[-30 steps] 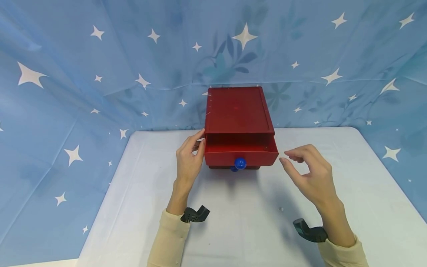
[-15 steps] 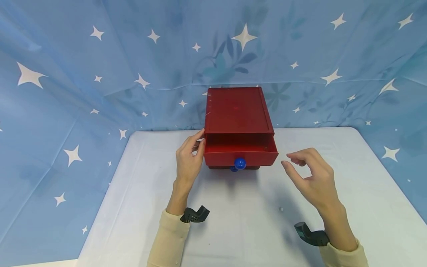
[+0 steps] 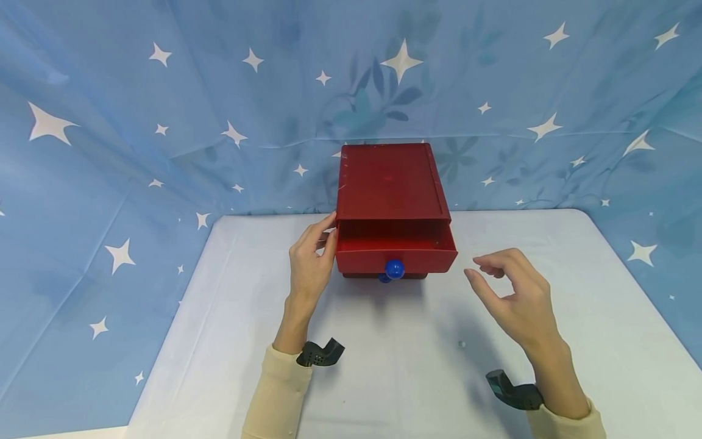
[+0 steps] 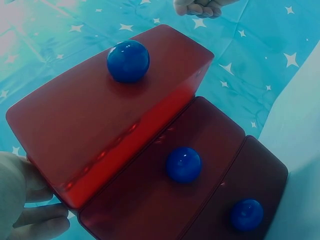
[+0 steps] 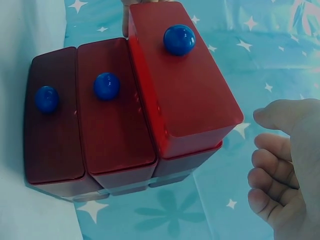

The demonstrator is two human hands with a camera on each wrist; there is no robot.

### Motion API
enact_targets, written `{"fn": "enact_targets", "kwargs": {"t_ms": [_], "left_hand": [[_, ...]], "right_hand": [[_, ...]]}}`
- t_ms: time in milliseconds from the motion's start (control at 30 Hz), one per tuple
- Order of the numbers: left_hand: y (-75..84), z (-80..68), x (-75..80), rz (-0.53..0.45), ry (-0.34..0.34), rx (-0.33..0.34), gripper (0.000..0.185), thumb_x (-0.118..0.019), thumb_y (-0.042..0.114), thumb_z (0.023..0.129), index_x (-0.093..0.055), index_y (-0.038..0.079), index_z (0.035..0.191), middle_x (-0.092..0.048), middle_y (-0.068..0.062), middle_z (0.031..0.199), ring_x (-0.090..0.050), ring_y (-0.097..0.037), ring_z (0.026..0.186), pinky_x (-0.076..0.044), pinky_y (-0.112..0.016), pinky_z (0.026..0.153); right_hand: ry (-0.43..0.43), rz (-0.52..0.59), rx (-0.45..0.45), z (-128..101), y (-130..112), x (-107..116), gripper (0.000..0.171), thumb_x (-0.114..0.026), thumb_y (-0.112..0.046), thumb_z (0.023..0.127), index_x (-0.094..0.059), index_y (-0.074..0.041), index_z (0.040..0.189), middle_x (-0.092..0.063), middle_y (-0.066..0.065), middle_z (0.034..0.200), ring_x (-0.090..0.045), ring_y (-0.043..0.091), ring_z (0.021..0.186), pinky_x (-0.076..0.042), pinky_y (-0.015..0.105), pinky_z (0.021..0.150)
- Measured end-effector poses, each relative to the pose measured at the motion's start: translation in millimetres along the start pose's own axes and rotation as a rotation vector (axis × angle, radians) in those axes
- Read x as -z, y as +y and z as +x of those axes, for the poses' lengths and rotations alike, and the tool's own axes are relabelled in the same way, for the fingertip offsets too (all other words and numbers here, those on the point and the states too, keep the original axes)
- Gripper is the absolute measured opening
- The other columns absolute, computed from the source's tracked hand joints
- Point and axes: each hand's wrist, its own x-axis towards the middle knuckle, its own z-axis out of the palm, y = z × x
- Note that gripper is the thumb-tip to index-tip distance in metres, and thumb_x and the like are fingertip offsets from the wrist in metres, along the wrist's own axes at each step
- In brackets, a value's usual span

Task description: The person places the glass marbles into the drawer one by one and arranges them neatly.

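Nearest to me, cream sleeves (image 3: 276,396) cover both forearms, each with a black wrist mount (image 3: 320,352) strapped on. They rest over the white table (image 3: 395,366).

My right hand (image 3: 515,292) hovers above the table, just to the right of the chest and apart from it. Its fingers (image 5: 267,165) are loosely curled, thumb and forefinger a little apart, holding nothing. The right wrist view confirms a clear gap between palm and drawer corner.

My left hand (image 3: 309,259) is pressed against the left side of the small red wooden chest of drawers (image 3: 390,183), fingers (image 3: 323,227) reaching up to the top left front edge, thumb beside the drawer's left end. The fingers lie fairly straight along the wood; they touch rather than wrap it. In the left wrist view only the fingertips (image 4: 40,220) show, at the lower left corner of the drawer.

The chest stands at the table's far middle, near the backdrop. Its top red drawer (image 3: 396,253) is pulled out toward me, overhanging the two below. A round blue knob (image 3: 394,269) sits on its front. The wrist views show two more shut drawers, a middle drawer knob (image 4: 183,164) and a bottom drawer knob (image 4: 246,214).

Beyond, a blue cloth backdrop with white stars (image 3: 219,91) hangs behind and around the table.
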Motion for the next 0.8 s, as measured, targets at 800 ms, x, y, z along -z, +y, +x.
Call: {"fn": "enact_targets", "kwargs": {"t_ms": [800], "left_hand": [[-1.6, -0.4, -0.4, -0.004, 0.001, -0.002, 0.038, -0.064, 0.010, 0.098, -0.064, 0.011, 0.135, -0.072, -0.011, 0.119, -0.073, -0.022, 0.088, -0.063, -0.034, 0.081]], "right_hand": [[-0.042, -0.042, -0.047, -17.9, 7.6, 1.0, 0.054, -0.063, -0.052, 0.094, -0.072, 0.001, 0.100, -0.068, 0.012, 0.091, -0.055, 0.006, 0.086, -0.040, 0.001, 0.082]]}}
